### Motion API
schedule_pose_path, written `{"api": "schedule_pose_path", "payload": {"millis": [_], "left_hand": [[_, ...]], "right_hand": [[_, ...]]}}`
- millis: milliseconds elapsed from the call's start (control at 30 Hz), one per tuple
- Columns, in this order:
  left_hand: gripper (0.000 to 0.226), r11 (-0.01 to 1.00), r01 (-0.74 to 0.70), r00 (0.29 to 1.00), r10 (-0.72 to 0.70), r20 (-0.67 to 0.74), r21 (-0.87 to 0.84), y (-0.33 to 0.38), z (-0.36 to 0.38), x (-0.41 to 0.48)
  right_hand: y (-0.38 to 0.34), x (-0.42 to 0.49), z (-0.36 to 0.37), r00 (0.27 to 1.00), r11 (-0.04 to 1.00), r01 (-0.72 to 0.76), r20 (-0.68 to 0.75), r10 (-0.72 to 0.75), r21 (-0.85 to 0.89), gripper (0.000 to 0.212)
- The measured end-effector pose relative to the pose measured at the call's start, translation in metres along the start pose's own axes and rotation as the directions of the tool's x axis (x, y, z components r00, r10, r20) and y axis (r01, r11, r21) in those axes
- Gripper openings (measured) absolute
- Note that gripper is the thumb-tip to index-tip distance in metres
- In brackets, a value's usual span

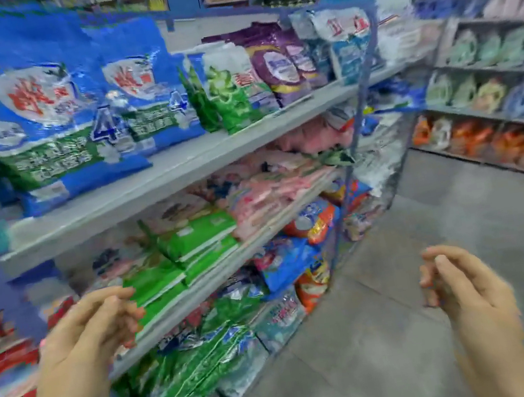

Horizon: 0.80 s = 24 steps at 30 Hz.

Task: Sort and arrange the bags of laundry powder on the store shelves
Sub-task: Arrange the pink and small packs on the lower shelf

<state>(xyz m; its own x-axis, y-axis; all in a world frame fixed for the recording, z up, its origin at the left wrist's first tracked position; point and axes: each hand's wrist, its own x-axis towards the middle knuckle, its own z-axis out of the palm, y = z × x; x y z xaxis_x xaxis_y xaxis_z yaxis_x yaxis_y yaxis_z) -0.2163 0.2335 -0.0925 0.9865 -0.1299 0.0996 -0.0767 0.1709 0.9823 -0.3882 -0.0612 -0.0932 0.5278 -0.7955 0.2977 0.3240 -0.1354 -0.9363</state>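
Observation:
Large blue laundry powder bags stand upright on the top grey shelf, with green-and-white bags and purple bags to their right. Flat green bags and pink bags lie stacked on the shelf below. My left hand hovers in front of the green stack, fingers loosely curled, holding nothing. Out over the aisle floor, my right hand is also empty with its fingers apart. The picture is blurred.
Lower shelves hold green, blue and orange bags. Red boxes sit at the left. A blue shelf upright ends this unit. Across the grey tiled aisle, shelves with detergent pouches line the right.

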Motion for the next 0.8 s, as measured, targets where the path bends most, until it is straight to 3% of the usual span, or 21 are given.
{"api": "schedule_pose_path", "payload": {"millis": [167,400,800], "left_hand": [[0.025,0.999,0.009,0.996,-0.013,0.091,0.046,-0.049,0.119,0.007],[0.022,0.995,0.061,0.973,-0.076,0.216,0.073,-0.085,0.249,0.045],[0.019,0.997,0.070,0.975,-0.077,0.206,0.043,-0.150,0.455,0.187]], "right_hand": [[0.008,0.066,-0.098,0.997,0.996,-0.051,-0.063,0.046,-0.072,0.027],[0.031,0.149,-0.199,0.980,0.995,-0.075,-0.189,0.062,-0.064,0.040],[0.111,0.374,-0.247,0.968,0.993,-0.100,-0.238,0.082,-0.063,0.052]]}}
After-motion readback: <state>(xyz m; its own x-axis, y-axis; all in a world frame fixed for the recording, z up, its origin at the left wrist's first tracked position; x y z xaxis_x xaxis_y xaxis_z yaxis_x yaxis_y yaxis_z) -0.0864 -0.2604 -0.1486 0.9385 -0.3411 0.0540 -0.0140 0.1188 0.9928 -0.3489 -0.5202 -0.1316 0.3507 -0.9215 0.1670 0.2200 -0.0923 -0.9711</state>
